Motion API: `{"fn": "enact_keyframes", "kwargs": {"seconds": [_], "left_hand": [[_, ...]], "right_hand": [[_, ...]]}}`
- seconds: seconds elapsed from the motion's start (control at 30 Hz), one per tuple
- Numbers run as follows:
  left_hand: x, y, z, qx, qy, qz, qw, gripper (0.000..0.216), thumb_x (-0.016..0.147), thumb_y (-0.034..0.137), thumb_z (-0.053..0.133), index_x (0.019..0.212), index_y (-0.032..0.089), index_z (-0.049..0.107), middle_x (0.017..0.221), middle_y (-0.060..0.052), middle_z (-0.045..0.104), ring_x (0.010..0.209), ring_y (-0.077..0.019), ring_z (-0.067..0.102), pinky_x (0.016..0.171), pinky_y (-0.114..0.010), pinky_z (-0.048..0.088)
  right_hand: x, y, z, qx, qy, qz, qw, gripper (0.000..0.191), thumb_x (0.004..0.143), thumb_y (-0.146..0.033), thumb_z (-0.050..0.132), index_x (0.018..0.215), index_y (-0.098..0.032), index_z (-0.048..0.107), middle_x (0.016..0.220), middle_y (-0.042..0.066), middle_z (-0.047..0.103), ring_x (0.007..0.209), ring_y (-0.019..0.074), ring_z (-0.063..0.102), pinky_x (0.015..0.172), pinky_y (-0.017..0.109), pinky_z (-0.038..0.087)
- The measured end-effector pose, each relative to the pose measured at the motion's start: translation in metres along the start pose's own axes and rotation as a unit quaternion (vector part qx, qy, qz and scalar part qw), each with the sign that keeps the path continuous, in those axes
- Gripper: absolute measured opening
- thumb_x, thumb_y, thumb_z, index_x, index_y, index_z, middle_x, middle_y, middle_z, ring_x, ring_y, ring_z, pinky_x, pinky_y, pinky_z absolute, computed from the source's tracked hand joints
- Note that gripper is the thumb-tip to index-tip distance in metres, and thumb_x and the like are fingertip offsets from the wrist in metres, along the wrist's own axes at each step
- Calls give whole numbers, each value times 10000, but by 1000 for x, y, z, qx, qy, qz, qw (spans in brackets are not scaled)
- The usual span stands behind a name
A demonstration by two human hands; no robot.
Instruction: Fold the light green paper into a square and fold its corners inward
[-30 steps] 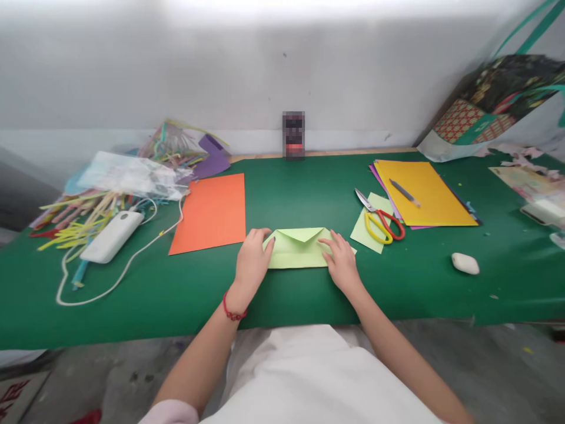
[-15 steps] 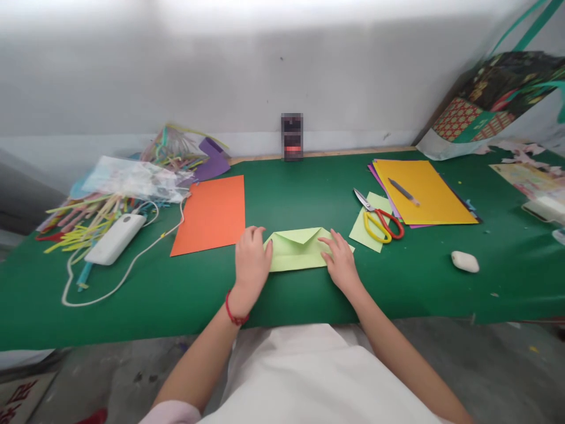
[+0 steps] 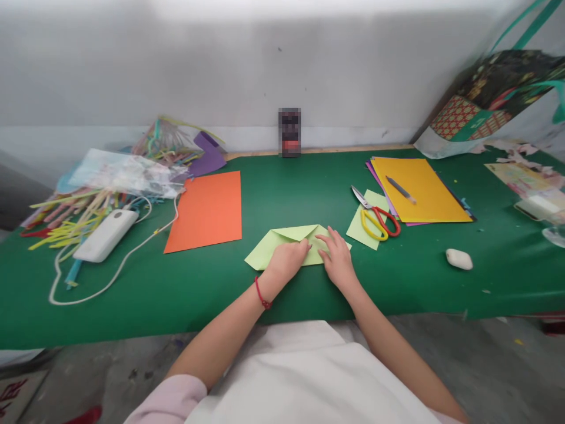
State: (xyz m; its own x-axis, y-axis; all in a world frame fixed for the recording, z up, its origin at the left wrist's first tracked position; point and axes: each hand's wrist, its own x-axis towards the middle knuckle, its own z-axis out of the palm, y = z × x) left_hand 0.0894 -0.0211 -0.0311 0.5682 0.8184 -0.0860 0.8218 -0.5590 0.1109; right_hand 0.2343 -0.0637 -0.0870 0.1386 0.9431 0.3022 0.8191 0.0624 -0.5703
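A light green sheet of paper (image 3: pixel 260 252), folded into a long shape with pointed ends, lies on the table in front of me. A triangular flap shows along its upper edge. My left hand (image 3: pixel 286 261), with a red cord on the wrist, rests on the middle of the paper with its fingers curled together; nothing shows in them. My right hand (image 3: pixel 339 259) lies on the paper's right part, fingers spread and holding nothing. Just right of it, scissors (image 3: pixel 374 221) with one red and one yellow handle lie over a smaller light green piece (image 3: pixel 359 231).
Left of the paper lies an orange sheet (image 3: pixel 205 213). Farther left are a white power bank (image 3: pixel 106 237) with a cable and a heap of paper strips (image 3: pixel 79 215). To the right are yellow sheets (image 3: pixel 435 197), a pen (image 3: pixel 401 189) and a white case (image 3: pixel 459 259). A phone (image 3: pixel 289 132) leans on the wall.
My left hand has moved right, from the paper's left end to its middle, and its fingers are now curled. The paper's left point is uncovered. My right hand has stayed nearly in place.
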Motion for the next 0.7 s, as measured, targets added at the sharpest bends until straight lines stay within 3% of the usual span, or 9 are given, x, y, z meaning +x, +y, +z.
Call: {"fn": "enact_keyframes", "kwargs": {"seconds": [0.27, 0.37, 0.5, 0.7], "left_hand": [[3, -10, 18, -60, 49, -7, 997, 257, 933, 329, 439, 874, 159, 622, 721, -63, 676, 683, -201, 652, 593, -276, 446], [6, -12, 19, -84, 95, 1, 992, 185, 889, 316, 534, 938, 152, 606, 884, -79, 680, 857, -216, 638, 741, -315, 478], [12, -16, 27, -82, 148, 34, 985, 356, 894, 294, 522, 1203, 118, 498, 1206, -149, 592, 1140, -244, 539, 949, -396, 423], [15, -15, 35, -48, 133, 74, 987, 335, 939, 227, 405, 1250, 131, 489, 1272, -146, 553, 1185, -246, 510, 978, -411, 405]], "right_hand": [[0, 0, -1, 10, 2, -1, 1000, 336, 853, -194, 433, 1147, -231, 590, 1396, 113, 453, 1311, 271, 383, 1050, 497, 333], [0, -1, -2, 6, -1, -1, 1000, 341, 848, -183, 437, 1150, -215, 592, 1395, 127, 452, 1313, 275, 382, 1052, 489, 333], [0, -1, -1, 5, 0, -2, 1000, 341, 853, -180, 431, 1150, -228, 591, 1393, 117, 456, 1310, 270, 389, 1050, 488, 336], [0, -1, -3, 30, 16, -4, 999, 310, 871, -213, 420, 1119, -230, 603, 1391, 109, 462, 1319, 262, 378, 1048, 495, 338]]}}
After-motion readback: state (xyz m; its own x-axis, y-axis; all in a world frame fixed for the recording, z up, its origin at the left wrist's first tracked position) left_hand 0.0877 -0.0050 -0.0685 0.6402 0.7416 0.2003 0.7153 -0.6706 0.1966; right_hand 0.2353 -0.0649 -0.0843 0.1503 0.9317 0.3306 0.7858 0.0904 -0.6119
